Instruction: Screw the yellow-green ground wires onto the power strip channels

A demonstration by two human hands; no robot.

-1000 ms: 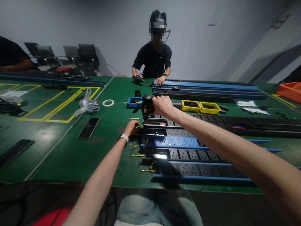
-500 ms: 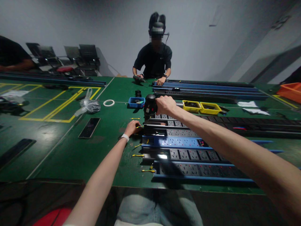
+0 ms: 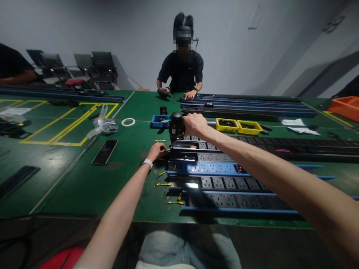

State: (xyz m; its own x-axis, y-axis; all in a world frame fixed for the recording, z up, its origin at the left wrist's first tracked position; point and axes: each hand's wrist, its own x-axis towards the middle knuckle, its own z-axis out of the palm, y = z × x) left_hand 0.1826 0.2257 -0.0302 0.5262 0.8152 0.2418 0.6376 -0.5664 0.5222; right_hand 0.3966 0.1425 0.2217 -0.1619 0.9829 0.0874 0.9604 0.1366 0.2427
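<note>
My right hand (image 3: 195, 124) is wrapped round the handle of a black cordless screwdriver (image 3: 176, 125), whose nose points down at the left end of a black power strip. My left hand (image 3: 157, 151), with a white band at the wrist, pinches a short yellow-green wire (image 3: 166, 150) at that same strip end. The screwdriver's tip is too dark to make out. Nearer to me lie a blue power strip (image 3: 207, 168) and several black ones, side by side. Other yellow-green wires (image 3: 163, 184) stick out from their left ends.
Across the green table (image 3: 134, 149), a co-worker (image 3: 181, 67) holds a power tool beside more strips. Behind my right hand stand a blue bin (image 3: 159, 125) and two yellow bins (image 3: 249, 131). To the left lie a phone (image 3: 104, 152), a tape ring (image 3: 128, 122) and a plastic bag (image 3: 105, 126).
The whole view has shifted slightly, so things sit a little further left. Both hands keep their grips at the same strip end.
</note>
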